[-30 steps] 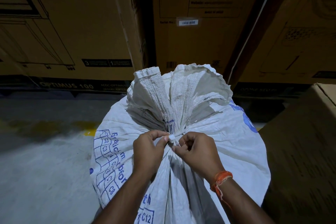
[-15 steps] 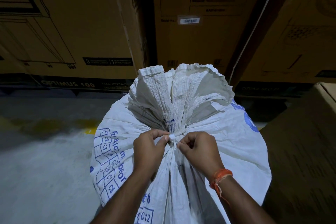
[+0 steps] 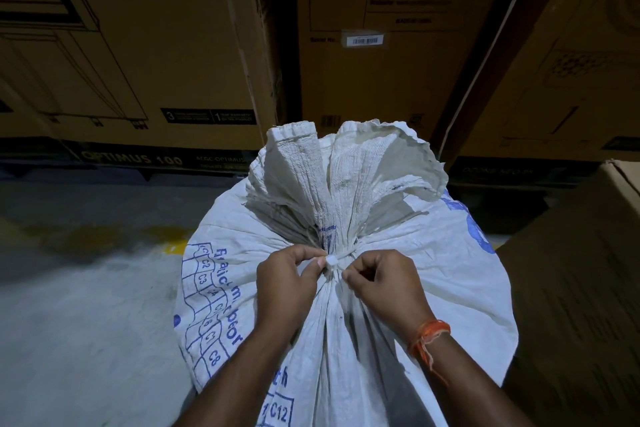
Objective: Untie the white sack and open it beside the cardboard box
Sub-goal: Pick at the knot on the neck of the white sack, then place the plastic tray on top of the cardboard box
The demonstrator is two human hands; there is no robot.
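A full white woven sack [image 3: 433, 263] with blue print stands on the floor in front of me. Its neck is bunched and bound by a thin white tie with a small knot [image 3: 331, 259], and the loose mouth fans out above it. My left hand [image 3: 287, 282] pinches at the knot from the left with thumb and forefinger. My right hand [image 3: 384, 284], with an orange thread on the wrist, has its fingers curled and pinches the tie from the right. The cardboard box [image 3: 585, 288] stands directly right of the sack.
Tall printed cartons [image 3: 145, 55] are stacked close behind the sack, with a dark gap [image 3: 277, 45] between two of them. Grey concrete floor [image 3: 79, 305] with a yellow mark lies to the left.
Both hands have stayed at the knot with small finger shifts. The tie is still bound round the neck, and the sack has not moved.
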